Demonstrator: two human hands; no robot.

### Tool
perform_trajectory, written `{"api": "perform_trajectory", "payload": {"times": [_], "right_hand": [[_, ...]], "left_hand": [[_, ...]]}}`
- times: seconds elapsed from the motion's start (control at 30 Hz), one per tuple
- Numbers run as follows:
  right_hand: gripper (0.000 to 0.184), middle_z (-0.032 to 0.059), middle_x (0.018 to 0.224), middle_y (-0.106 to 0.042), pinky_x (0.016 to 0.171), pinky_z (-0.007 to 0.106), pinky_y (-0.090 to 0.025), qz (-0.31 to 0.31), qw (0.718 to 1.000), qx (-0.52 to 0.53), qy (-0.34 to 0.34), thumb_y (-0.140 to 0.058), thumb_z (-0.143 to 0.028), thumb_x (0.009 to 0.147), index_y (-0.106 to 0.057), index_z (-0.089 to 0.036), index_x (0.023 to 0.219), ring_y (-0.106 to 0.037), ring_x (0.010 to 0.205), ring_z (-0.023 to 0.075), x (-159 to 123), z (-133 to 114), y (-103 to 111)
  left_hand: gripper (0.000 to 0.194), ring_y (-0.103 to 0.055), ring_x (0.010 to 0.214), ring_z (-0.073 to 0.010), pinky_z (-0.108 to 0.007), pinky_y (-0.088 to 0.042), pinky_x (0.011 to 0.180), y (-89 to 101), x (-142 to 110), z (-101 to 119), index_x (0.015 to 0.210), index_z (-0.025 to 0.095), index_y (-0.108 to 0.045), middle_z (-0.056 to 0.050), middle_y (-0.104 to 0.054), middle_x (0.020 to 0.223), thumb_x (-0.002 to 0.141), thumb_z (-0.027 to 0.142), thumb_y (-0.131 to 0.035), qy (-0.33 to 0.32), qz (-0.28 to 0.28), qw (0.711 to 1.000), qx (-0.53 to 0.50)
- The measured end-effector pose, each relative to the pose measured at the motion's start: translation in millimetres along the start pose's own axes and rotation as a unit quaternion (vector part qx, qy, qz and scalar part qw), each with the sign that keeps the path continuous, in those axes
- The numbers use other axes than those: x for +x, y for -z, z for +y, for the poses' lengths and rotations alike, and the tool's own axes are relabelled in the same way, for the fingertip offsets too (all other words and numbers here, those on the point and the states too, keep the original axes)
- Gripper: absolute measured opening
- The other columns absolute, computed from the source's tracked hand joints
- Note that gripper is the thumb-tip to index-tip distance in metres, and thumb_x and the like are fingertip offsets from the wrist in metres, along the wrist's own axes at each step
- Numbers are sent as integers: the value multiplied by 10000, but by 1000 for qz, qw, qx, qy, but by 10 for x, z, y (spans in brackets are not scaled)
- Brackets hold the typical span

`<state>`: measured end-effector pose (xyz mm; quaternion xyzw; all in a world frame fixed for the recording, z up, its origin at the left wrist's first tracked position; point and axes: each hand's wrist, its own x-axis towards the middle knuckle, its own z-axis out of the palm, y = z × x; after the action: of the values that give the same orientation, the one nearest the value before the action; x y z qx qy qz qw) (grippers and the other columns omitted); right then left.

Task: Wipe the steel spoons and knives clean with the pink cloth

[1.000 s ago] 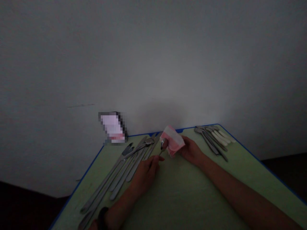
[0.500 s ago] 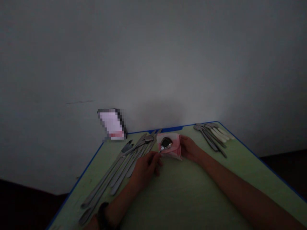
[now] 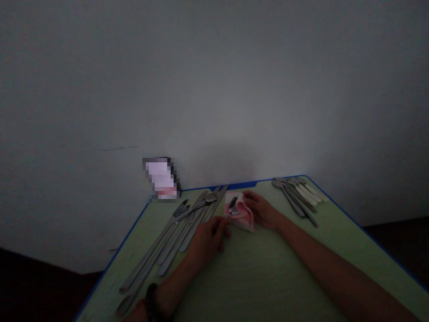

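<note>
My left hand [image 3: 211, 235] is closed on the handle of a metal spoon [image 3: 233, 204], whose bowl points away from me. The bowl rests against a pink-and-white cloth [image 3: 246, 219]. From the right, my right hand [image 3: 261, 210] grips that cloth, and a fold of it curls over part of the bowl. Just left of my left hand lie several long metal knives [image 3: 167, 243], side by side, with another spoon [image 3: 210, 198] across them.
A second group of cutlery [image 3: 295, 199], some pieces with white handles [image 3: 306, 194], lies at the back right of the green table [image 3: 268, 277]. A blurred-out phone-like device [image 3: 161, 179] leans on the wall [image 3: 214, 89] at the back left.
The spoon's bowl has turned and now lies against the cloth. My right hand has lowered the cloth and, in the last half second, folded it partly over the bowl.
</note>
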<state>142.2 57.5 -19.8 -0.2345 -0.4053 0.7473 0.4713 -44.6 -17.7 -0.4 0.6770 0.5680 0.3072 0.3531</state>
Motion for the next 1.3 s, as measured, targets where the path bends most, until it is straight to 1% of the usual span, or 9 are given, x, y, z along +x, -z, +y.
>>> {"api": "perform_trajectory", "payload": {"times": [0.17,0.3,0.5,0.6,0.8,0.93,1.1,1.2,1.3], "right_hand": [[298,-18,794,-612,710,244,-435,5,1000,18,-11,-762,-295,650,-585,-166,853,-579,714,101,-7,-27,-41],[318,-15,799,-616,706,255,-438,19,999,19,-17,-772,-310,633,-584,-173,849,-571,709,107,-6,-28,-57],[301,-15,781,-621,713,258,-430,16,999,26,-23,-780,-295,632,-604,-174,844,-575,711,106,17,7,-19],[269,-8,803,-633,726,264,-432,16,999,24,-21,-764,-297,658,-616,-177,849,-580,722,108,26,19,-8],[224,-3,776,-651,694,266,-452,21,999,39,-12,-751,-261,678,-627,-172,842,-590,681,112,32,34,48],[209,15,755,-671,709,312,-485,20,998,64,-9,-733,-288,698,-627,-172,837,-618,690,148,14,29,93],[195,39,792,-690,774,344,-493,18,997,73,-17,-706,-284,726,-631,-164,859,-645,784,181,-23,28,100],[171,32,775,-686,769,342,-495,17,997,74,-19,-693,-270,739,-629,-166,859,-648,775,179,-39,42,106],[157,24,749,-676,737,332,-496,18,997,67,-23,-695,-261,736,-623,-170,842,-642,735,171,-52,53,113]], "left_hand": [[369,-496,359,-82,-214,-408,436,6,17,1,872,176,-588,20,-656,680,902,476,-376,4,-12,1000,3],[369,-503,387,-85,-208,-404,457,15,17,-2,818,182,-585,39,-608,610,909,469,-372,-11,-16,1000,25],[383,-509,390,-100,-212,-402,463,28,15,6,816,177,-596,51,-557,538,904,473,-370,8,-13,999,40],[384,-509,392,-115,-218,-388,462,41,14,20,860,176,-625,54,-536,489,889,479,-393,20,-11,999,44],[386,-510,436,-136,-226,-362,471,42,6,40,901,159,-655,47,-521,460,871,462,-418,21,26,998,46],[405,-495,411,-140,-234,-362,470,35,4,16,890,158,-654,55,-489,417,878,474,-401,19,9,999,36],[384,-532,467,-144,-238,-376,501,34,-10,10,879,161,-639,37,-542,490,885,462,-400,11,10,999,31],[378,-538,495,-141,-239,-374,511,34,-27,24,872,158,-636,18,-581,565,892,446,-392,14,13,999,36],[358,-566,585,-154,-239,-377,544,37,-48,32,839,160,-640,-7,-619,645,889,421,-401,8,28,998,49]]}}
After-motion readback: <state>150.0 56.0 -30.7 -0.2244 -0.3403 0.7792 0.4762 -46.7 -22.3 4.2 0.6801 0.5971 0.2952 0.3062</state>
